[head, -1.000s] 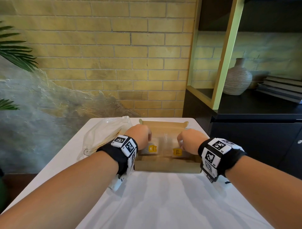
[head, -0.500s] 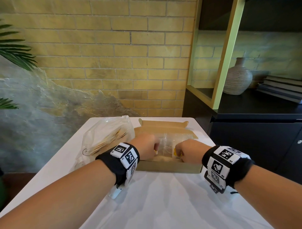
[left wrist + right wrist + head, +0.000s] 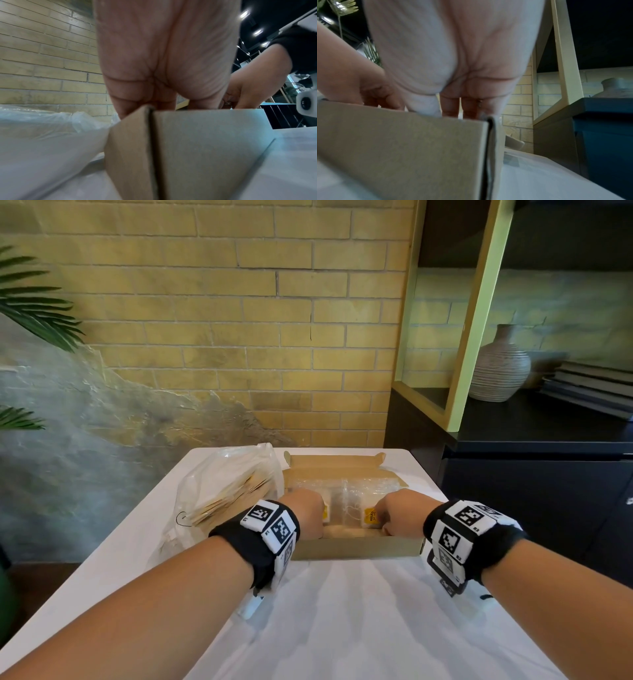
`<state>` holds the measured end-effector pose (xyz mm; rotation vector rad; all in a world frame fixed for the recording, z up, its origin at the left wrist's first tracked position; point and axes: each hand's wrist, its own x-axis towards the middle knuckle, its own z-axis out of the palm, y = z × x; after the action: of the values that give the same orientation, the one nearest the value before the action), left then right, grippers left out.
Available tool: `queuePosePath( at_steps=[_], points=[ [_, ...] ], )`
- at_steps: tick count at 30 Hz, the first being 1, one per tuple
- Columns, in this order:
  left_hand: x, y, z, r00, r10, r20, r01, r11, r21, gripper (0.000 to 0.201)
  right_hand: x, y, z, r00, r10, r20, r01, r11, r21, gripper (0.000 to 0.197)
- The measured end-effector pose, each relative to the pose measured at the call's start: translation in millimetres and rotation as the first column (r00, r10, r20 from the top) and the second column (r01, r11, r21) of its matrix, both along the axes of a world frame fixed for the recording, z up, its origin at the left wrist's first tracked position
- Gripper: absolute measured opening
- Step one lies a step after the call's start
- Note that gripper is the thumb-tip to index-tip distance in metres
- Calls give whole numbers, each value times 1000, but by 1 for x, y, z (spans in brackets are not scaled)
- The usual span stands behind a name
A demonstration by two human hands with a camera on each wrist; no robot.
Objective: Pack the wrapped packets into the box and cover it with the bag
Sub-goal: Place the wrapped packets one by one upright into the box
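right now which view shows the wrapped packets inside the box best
The head view: it looks down into the open cardboard box, showing the clear wrapped packets with their yellow labels between both hands. The left wrist and right wrist views sit low outside the box, showing only its outer wall and the palms; the packets themselves are hidden.

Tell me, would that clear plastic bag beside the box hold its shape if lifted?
Probably not. The bag looks thin and crinkled, slumping against the box, so it would likely sag. The flat tan sheets inside could slide toward the low end. It seems light.
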<state>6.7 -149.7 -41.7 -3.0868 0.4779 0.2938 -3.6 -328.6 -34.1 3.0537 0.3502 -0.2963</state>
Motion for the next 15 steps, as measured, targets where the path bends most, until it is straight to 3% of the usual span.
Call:
queuePosePath(
  at_steps=[2,5,8,10,12,15],
  points=[
    [3,2,-1,1000,9,12,-8,999,-48,27,0,-1,-1,1000,10,24,-11,999,44,29],
    [3,10,7,996,59,61,-42,969,-245,20,-2,-2,1,995,20,97,-35,986,161,25],
    [8,28,21,966,207,152,-133,909,-394,19,-2,-4,4,977,-26,212,-28,968,248,28],
    [14,44,26,933,305,189,-236,919,-315,32,0,-9,7,971,-67,231,11,972,233,28],
    [17,57,27,915,375,149,-369,927,-71,49,0,-12,9,974,-91,206,64,989,136,28],
    [13,68,21,931,364,-22,-352,912,210,52,-1,-13,6,982,-119,145,123,992,-18,30]
  ],
)
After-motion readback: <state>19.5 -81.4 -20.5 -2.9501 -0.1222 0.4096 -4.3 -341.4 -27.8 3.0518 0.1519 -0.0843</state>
